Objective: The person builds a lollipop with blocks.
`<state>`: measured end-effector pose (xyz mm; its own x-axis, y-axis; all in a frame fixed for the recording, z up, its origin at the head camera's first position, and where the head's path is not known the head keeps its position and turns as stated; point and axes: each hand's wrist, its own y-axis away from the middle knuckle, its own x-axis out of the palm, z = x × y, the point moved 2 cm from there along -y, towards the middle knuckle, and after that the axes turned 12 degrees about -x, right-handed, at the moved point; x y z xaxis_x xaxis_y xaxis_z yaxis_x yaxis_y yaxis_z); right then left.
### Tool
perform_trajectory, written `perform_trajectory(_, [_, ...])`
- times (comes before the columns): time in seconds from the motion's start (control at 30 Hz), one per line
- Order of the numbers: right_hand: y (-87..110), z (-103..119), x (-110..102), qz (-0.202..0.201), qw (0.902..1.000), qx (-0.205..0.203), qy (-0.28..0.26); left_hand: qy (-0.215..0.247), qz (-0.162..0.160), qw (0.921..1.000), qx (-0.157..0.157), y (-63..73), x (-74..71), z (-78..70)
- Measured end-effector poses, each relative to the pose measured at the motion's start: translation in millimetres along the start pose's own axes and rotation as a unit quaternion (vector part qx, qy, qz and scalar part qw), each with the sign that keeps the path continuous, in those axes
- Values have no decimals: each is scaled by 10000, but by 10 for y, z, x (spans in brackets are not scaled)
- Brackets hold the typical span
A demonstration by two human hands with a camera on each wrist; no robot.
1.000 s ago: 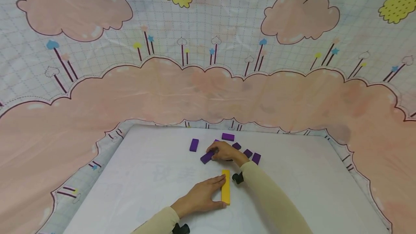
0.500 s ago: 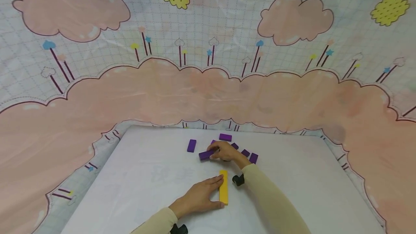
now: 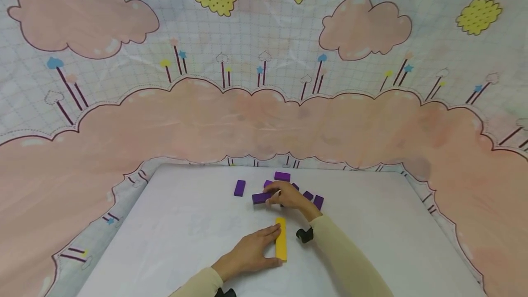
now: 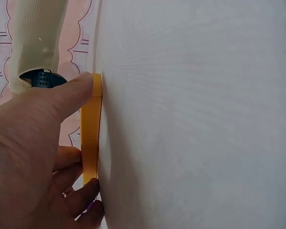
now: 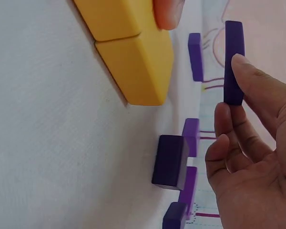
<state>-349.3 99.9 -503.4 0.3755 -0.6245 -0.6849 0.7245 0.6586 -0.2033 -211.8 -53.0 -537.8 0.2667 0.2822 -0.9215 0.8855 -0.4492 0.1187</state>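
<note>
My left hand spans a yellow bar on the white tabletop, thumb at its near end and fingers toward its far end. A seam across the bar shows in the right wrist view, so it is made of yellow blocks set end to end. Beyond it, my right hand pinches a purple rectangular block between thumb and fingers. In the right wrist view this purple block is held up off the table, with the thumb on its face. Part of it is hidden by the fingers in the head view.
Several more purple blocks lie around the right hand: one at the left, one at the back, others at the right. The white table stretches to both sides. A patterned pink cloth hangs behind.
The purple block in my right hand has turned from slanted to nearly level across the head view. My left hand stays on the yellow bar. The head view has shifted slightly.
</note>
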Motion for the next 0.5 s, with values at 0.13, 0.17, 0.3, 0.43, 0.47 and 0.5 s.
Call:
perform_trajectory(0.13, [55, 49, -21, -88, 9999, 96, 19, 43, 62, 10000, -66, 14, -1, -8])
perform_trajectory(0.17, [70, 60, -27, -118, 9999, 109, 34, 52, 68, 9999, -74, 18, -3, -11])
perform_trajectory(0.3, [122, 96, -56, -280, 9996, -51, 89, 61, 58, 9999, -88, 20, 0, -18])
perform_trajectory(0.43, [179, 106, -81, -439, 9987, -239, 115, -12, 17, 10000, -81, 7, 8, -14])
perform_trajectory(0.47, [196, 107, -87, -481, 9984, -280, 141, -28, 3, 10000, -79, 3, 9, -13])
perform_trajectory(0.5, [214, 109, -91, -522, 9981, -281, 169, -32, -2, 10000, -81, 1, 6, -14])
